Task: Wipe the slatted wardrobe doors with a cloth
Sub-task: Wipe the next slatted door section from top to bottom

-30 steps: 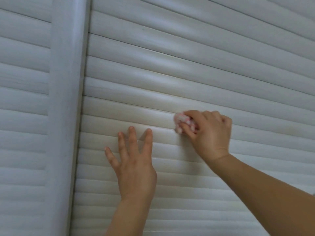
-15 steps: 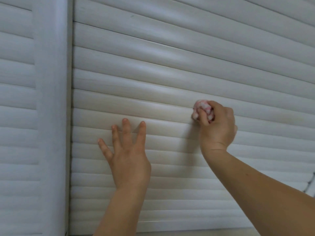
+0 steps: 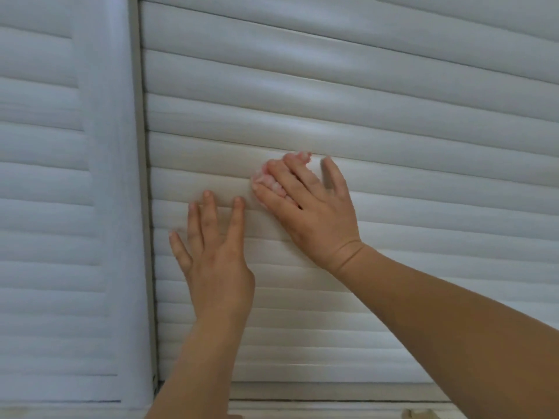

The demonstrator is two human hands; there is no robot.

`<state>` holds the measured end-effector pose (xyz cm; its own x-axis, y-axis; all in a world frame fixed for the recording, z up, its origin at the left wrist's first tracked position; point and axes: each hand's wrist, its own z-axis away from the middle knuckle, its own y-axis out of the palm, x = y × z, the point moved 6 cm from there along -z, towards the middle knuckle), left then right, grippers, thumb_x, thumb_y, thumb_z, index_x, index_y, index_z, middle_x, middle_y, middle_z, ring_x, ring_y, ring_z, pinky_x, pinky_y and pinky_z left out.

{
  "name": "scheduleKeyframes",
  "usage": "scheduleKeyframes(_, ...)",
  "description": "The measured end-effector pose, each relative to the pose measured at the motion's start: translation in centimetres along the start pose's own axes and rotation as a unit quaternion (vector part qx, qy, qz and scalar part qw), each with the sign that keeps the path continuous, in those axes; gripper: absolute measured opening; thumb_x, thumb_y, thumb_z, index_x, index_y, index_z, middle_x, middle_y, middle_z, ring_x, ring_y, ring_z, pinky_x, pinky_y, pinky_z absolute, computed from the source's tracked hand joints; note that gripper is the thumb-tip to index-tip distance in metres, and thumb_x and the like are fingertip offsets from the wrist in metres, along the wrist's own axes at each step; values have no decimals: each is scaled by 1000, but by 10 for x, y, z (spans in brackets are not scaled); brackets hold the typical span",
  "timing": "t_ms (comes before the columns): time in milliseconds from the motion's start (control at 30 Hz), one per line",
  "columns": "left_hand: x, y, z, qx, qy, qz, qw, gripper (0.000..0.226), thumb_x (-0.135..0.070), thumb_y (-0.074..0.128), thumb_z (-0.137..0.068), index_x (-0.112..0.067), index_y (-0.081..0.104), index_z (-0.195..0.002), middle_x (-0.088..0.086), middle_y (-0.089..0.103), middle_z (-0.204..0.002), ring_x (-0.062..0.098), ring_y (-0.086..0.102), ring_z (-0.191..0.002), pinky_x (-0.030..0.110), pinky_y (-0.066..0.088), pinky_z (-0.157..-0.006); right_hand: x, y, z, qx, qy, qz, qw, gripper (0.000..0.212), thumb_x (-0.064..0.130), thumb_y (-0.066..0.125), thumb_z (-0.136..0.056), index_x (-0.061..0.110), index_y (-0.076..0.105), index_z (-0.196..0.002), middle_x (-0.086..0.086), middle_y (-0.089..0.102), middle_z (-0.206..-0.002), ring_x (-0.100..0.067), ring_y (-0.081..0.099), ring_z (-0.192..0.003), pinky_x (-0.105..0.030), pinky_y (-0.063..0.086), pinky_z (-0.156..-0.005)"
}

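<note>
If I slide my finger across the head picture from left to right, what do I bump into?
Left door's slats → gap between the doors → left hand → pink cloth → right hand pressing the cloth flat → more slats.

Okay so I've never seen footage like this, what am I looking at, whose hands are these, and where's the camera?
There is no machine here: these are a person's two bare hands, filmed by a wide-angle camera worn on their head, looking forward at a white slatted wardrobe door. The left hand lies flat on the slats with fingers spread, holding nothing. The right hand presses a small pink and white cloth against a slat with fairly straight fingers; most of the cloth is hidden under them. To the left, past a vertical frame strip, is a second slatted door.
</note>
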<state>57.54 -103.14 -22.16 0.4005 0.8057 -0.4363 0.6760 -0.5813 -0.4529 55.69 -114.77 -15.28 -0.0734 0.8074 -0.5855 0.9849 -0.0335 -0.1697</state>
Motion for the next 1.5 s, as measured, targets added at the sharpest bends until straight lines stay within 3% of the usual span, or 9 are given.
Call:
scheduleKeyframes(100, 8, 3, 1, 8, 16, -28, 999, 103, 20, 59, -58, -30, 31, -142, 12, 22, -153, 31, 19, -140, 60, 6, -107, -4, -1, 34, 66, -63, 15, 996, 35, 29, 54, -95, 27, 58, -130, -8, 51, -139, -29, 47, -129, -61, 31, -103)
scheduleKeyframes(200, 10, 3, 3, 27, 32, -45, 998, 99, 5, 72, -64, -31, 26, -143, 13, 19, -153, 31, 16, -140, 64, 6, -105, -31, -12, 69, 96, -53, 59, 992, 42, 17, 53, -94, 26, 51, -134, -10, 48, -141, -29, 45, -130, -61, 28, -105)
scheduleKeyframes(333, 17, 2, 8, 72, -5, -52, 996, 105, -24, 76, -73, -35, 2, -147, 12, -6, -156, 25, -7, -143, 59, -9, -108, -62, -33, 112, 132, 0, 99, 986, 60, 6, 60, -83, 27, 42, -137, -8, 43, -144, -26, 40, -131, -57, 22, -107)
scheduleKeyframes(500, 27, 0, 9, 78, -57, -61, 993, 103, -41, 66, -80, -33, -14, -144, 7, -18, -155, 25, -16, -141, 57, -12, -109, -36, -37, 95, 66, 50, 64, 995, 30, 13, 65, -85, 31, 69, -109, -3, 66, -118, -25, 50, -107, -40, 33, -86)
scheduleKeyframes(700, 26, 3, 12, 59, -22, -57, 996, 106, -35, 73, -73, -31, -3, -147, 11, -7, -156, 25, -8, -143, 57, -14, -106, 17, -12, 57, 42, 95, 20, 994, 17, 19, 75, -73, 29, 73, -87, 4, 69, -95, -22, 48, -90, -35, 30, -77)
scheduleKeyframes(1000, 19, 18, 24, 15, 34, -45, 998, 108, -26, 85, -58, -30, 21, -145, 17, 14, -154, 29, 7, -141, 64, -1, -105, 38, -8, 30, 21, 53, 12, 998, 17, 14, 71, -77, 27, 73, -88, 9, 68, -84, -22, 61, -77, -33, 31, -74)
scheduleKeyframes(1167, 11, 23, 26, 22, 38, -44, 998, 110, -30, 84, -59, -31, 17, -146, 18, 11, -153, 32, 7, -141, 65, 1, -104, -30, -33, 98, 101, 168, 16, 981, 20, 22, 67, -77, 33, 64, -94, 5, 66, -89, -21, 51, -86, -31, 23, -75)
scheduleKeyframes(1333, 3, 29, 32, 25, 53, -43, 997, 106, -27, 83, -61, -29, 20, -145, 16, 10, -153, 33, 7, -140, 66, 4, -104, -63, -47, 143, 141, 378, 21, 915, 14, 34, 62, -80, 28, 71, -88, 0, 62, -89, -27, 55, -84, -25, 12, -75)
scheduleKeyframes(1500, -1, 33, 35, 24, 64, -43, 997, 107, -24, 85, -58, -29, 22, -145, 13, 10, -153, 32, 8, -140, 63, 4, -105, -15, -28, 106, 102, 317, -16, 943, 16, 32, 59, -74, 31, 71, -84, 5, 65, -86, -21, 56, -79, -28, 18, -71)
